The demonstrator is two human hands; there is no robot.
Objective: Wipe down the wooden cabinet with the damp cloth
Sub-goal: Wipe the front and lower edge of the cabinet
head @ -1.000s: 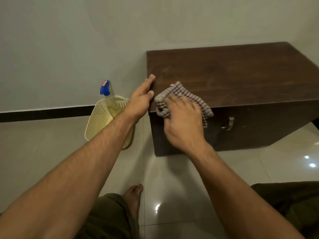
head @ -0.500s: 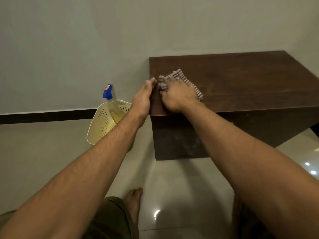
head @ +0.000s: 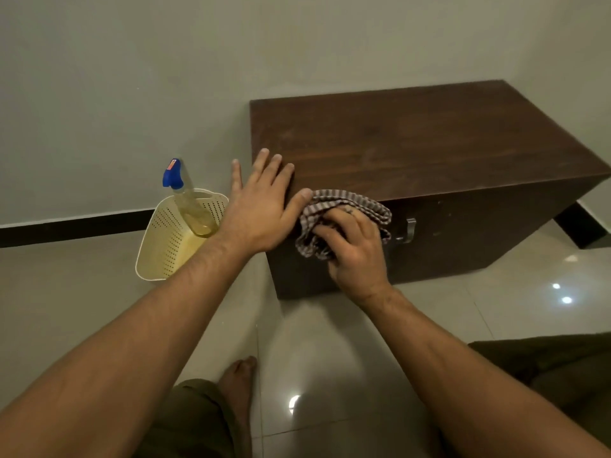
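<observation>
A low dark wooden cabinet (head: 413, 143) stands on the tiled floor against the wall. My right hand (head: 355, 249) grips a checked brown-and-white cloth (head: 350, 201) and presses it against the cabinet's front face just below the top front edge, near the left corner. My left hand (head: 261, 206) lies flat with fingers spread on the cabinet's front left corner, its thumb touching the cloth. A metal handle (head: 409, 230) on the front face shows just right of the cloth.
A cream perforated basket (head: 165, 239) stands on the floor left of the cabinet, holding a spray bottle (head: 190, 200) with a blue trigger head and yellowish liquid. My bare foot (head: 236, 388) and knees are below. Glossy floor tiles lie in front.
My right hand has pulled the cloth from the left part of the cabinet top down over the front edge onto the front face. My left hand has opened flat on the corner.
</observation>
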